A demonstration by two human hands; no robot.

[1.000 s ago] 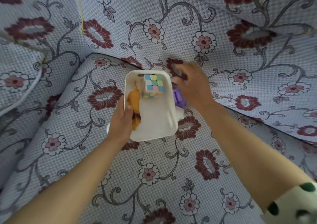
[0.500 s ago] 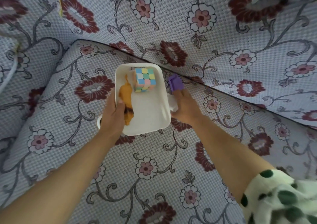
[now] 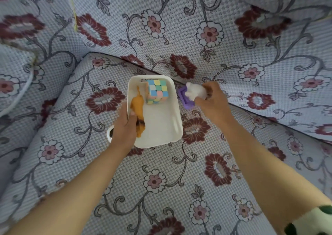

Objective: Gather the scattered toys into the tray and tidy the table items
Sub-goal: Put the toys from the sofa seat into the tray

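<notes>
A white rectangular tray (image 3: pixel 161 128) rests on a flowered sofa seat. Inside it lie a pastel puzzle cube (image 3: pixel 157 91) at the far end and an orange toy animal (image 3: pixel 138 107) along the left wall. My left hand (image 3: pixel 124 127) grips the tray's left rim, thumb inside beside the orange toy. My right hand (image 3: pixel 212 100) holds a small white furry toy (image 3: pixel 195 91) just right of the tray, above a purple toy (image 3: pixel 186 98) lying on the cushion.
The sofa backrest (image 3: pixel 197 28) rises behind the tray and an armrest (image 3: pixel 21 69) stands at the left, both in the same flowered cloth. A white round object (image 3: pixel 109 133) peeks out under my left hand. The seat cushion (image 3: pixel 161 180) spreads toward me.
My right hand moved from low beside the tray's right edge up to the purple toy, and now has a white furry toy in it. The left hand stayed on the tray rim.
</notes>
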